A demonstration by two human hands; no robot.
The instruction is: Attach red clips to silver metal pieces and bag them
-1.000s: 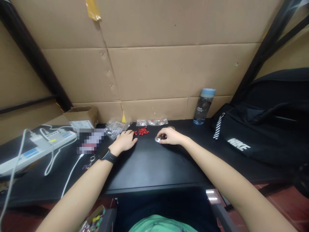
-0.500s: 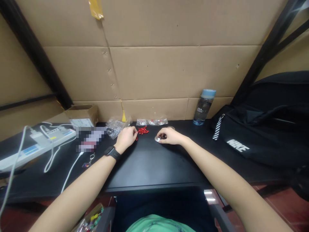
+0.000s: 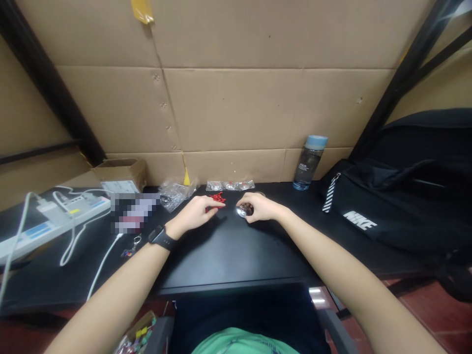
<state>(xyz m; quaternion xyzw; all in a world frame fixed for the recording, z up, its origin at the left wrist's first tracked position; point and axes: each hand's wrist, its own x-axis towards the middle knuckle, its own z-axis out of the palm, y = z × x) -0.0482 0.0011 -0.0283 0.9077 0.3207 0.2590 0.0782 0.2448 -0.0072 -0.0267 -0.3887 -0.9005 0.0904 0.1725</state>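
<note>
My right hand (image 3: pixel 260 206) is closed around the edge of a shiny round silver disc (image 3: pixel 241 212), low over the black table. Its thumb and fingers curl about the disc, and dark brown shapes show inside the grip. My left hand (image 3: pixel 201 211), with a dark watch on its wrist, reaches toward it with fingers stretched out and thumb apart. Nothing shows clearly between those fingers. Just behind the left fingertips lies a small pile of thin red pieces (image 3: pixel 218 197), partly covered by the hand. A gap separates the two hands.
Several small clear packets (image 3: pixel 230 186) lie along the cardboard wall. Crumpled clear plastic (image 3: pixel 177 192) sits left of them. A water bottle (image 3: pixel 309 163) stands at the back right beside a black bag (image 3: pixel 398 211). On the left are a power strip (image 3: pixel 44 228), cables and a cardboard box (image 3: pixel 121 174).
My left hand has left the edge of the red pile and moved right toward the disc, its fingers opening out. The disc in my right hand has tilted, showing more of its face.
</note>
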